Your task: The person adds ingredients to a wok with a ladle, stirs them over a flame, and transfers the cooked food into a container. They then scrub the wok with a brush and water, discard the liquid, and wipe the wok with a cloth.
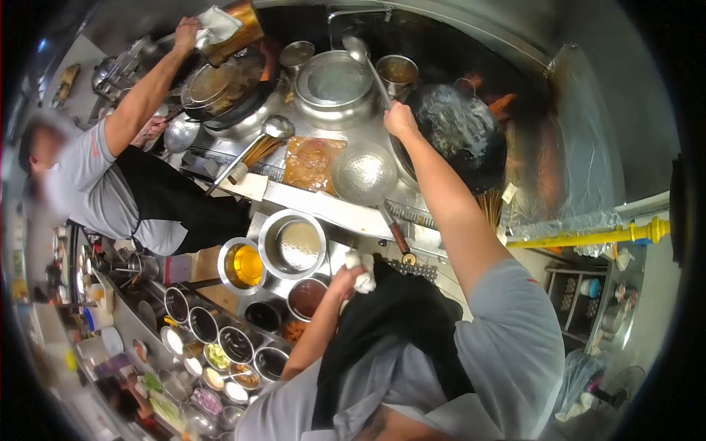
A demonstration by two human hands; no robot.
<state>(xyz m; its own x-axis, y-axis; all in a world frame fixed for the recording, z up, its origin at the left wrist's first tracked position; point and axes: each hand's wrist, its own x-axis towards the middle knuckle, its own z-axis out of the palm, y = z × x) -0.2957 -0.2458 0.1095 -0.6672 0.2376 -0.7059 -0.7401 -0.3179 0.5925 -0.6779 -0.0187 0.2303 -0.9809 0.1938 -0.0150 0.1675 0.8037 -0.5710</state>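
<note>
My right hand (401,119) is closed around the handle of a metal ladle (382,86). The ladle's bowl points away from me, beside a small metal pot (397,71) at the back. Just right of that hand sits a dark wok (482,165), with steam or shiny liquid blurring what it holds. Close to my waist, my left hand (344,282) grips a white cloth (362,273). Left of it stand a large metal pot (269,253) with pale liquid and a bowl of reddish sauce (308,298).
A co-worker (95,173) at left tips a large pot (239,33) over another wok (234,110). A perforated strainer (363,173) lies on the stove ledge. Orange oil fills a bowl (243,267). Several ingredient containers line the left counter. A yellow pipe (588,235) runs at right.
</note>
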